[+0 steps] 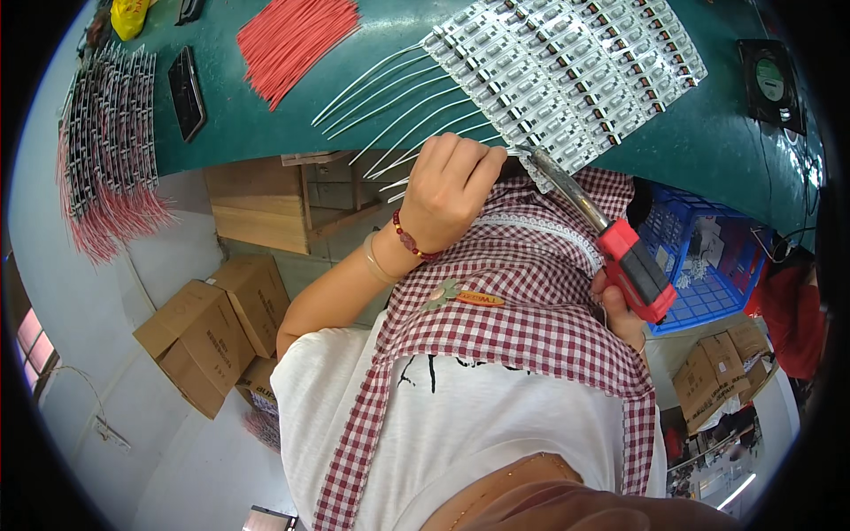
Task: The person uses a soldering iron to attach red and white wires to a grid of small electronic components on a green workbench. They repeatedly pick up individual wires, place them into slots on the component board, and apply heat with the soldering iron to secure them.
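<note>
A panel of small white circuit boards point(567, 75) lies on the green table, turned at an angle. Several white wires point(381, 84) stick out from its left edge. My left hand point(447, 190) is closed in a pinch at the panel's lower left corner, with a white wire running into its fingers; the fingertips are partly hidden. In my right hand point(620, 314) is a soldering iron point(633, 270) with a red and black handle. Its metal shaft slants up to the left, and the tip is at the panel edge beside my left fingertips.
A bundle of red wires point(297, 44) lies on the green table point(221, 124). At the left are a phone point(186, 93) and wired boards point(106, 133) hanging over the edge. A black device point(772, 84) sits at the right, above a blue basket point(699, 305). Cardboard boxes point(199, 341) stand below.
</note>
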### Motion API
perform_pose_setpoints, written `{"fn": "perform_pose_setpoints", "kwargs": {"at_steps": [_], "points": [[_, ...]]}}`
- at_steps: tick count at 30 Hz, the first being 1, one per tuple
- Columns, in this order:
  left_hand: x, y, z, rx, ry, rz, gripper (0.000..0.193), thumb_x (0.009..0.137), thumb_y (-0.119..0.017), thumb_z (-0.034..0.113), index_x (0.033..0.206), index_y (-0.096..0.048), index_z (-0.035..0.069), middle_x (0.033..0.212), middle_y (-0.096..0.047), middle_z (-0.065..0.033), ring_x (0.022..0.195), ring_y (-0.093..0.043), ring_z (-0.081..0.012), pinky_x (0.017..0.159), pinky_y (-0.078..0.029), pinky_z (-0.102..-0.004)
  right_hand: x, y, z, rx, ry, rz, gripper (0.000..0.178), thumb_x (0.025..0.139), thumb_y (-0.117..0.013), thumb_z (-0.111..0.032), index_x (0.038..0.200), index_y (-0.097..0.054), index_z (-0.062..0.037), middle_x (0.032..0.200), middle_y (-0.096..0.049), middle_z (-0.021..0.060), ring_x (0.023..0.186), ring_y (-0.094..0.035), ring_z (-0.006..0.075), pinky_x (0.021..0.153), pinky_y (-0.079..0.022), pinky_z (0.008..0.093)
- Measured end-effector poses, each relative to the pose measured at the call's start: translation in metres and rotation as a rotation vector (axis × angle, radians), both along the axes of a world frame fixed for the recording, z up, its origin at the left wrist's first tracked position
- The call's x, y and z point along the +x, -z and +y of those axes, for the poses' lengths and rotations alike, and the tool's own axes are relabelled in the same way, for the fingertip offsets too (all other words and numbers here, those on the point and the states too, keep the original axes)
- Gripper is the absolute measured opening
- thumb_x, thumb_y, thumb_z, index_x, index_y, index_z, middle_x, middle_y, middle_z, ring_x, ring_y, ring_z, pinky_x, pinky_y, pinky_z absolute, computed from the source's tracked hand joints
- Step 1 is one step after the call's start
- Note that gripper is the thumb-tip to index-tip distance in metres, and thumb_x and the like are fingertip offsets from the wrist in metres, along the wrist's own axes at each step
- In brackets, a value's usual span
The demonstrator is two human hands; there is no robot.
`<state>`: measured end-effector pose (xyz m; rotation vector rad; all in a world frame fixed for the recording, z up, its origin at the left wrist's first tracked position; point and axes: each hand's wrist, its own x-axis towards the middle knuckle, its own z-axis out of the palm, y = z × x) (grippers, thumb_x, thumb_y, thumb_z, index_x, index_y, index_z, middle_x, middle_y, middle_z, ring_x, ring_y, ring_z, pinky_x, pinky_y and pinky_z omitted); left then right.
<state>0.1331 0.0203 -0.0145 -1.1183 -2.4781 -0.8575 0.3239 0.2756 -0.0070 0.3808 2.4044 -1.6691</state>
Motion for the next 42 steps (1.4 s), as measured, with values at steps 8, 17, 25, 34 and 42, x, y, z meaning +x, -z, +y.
{"fn": "perform_pose_setpoints", "kwargs": {"at_steps": [8, 17, 25, 34, 42], "points": [[0.0, -0.001, 0.001, -0.018, -0.008, -0.002, 0.025, 0.069, -0.066, -0.003, 0.094, -0.067, 0.001, 0.08, -0.056, -0.0057, 0.069, -0.052, -0.0219, 0.06, -0.04, -0.0332, 0.004, -0.005, 0.002, -0.1, 0.028, 0.002, 0.031, 0.086, -0.07, -0.034, 0.09, -0.07, -0.004, 0.079, -0.068, 0.0054, 0.068, -0.065, 0.0199, 0.064, -0.049, 0.0317], [0.0, 0.0, 0.0, -0.02, -0.004, -0.016, 0.027, 0.068, -0.065, -0.003, 0.096, -0.067, 0.0, 0.082, -0.057, -0.0061, 0.071, -0.054, -0.0222, 0.062, -0.041, -0.0339, 0.001, 0.005, -0.005, -0.047, 0.045, 0.012, 0.018, 0.082, -0.072, -0.019, 0.092, -0.07, -0.0035, 0.08, -0.068, 0.0073, 0.071, -0.065, 0.0215, 0.063, -0.05, 0.0323], [0.002, 0.0, 0.0, -0.035, -0.004, -0.01, 0.027, 0.067, -0.063, -0.002, 0.095, -0.066, -0.001, 0.082, -0.057, -0.0063, 0.071, -0.053, -0.0223, 0.062, -0.042, -0.0339, 0.007, 0.002, 0.004, -0.052, -0.02, 0.012, 0.021, 0.086, -0.071, -0.023, 0.093, -0.069, -0.0037, 0.087, -0.067, 0.0073, 0.073, -0.064, 0.0199, 0.064, -0.049, 0.0319], [-0.002, 0.0, 0.001, -0.056, -0.02, 0.011, 0.024, 0.069, -0.065, -0.002, 0.093, -0.066, 0.001, 0.081, -0.056, -0.0055, 0.071, -0.053, -0.0224, 0.062, -0.04, -0.034, -0.007, -0.017, -0.007, -0.391, 0.152, -0.036, 0.038, 0.089, -0.07, -0.039, 0.096, -0.063, -0.0016, 0.083, -0.061, 0.0032, 0.074, -0.056, 0.0135, 0.068, -0.045, 0.0288], [0.009, -0.003, 0.001, 0.003, 0.016, 0.025, 0.031, 0.065, -0.064, -0.002, 0.096, -0.069, 0.0, 0.078, -0.057, -0.0051, 0.068, -0.051, -0.0207, 0.06, -0.04, -0.0324, 0.008, -0.005, -0.005, -0.368, 0.178, -0.013, 0.035, 0.089, -0.07, -0.035, 0.097, -0.066, -0.0011, 0.083, -0.065, 0.0031, 0.074, -0.059, 0.0125, 0.068, -0.047, 0.0278]]}}
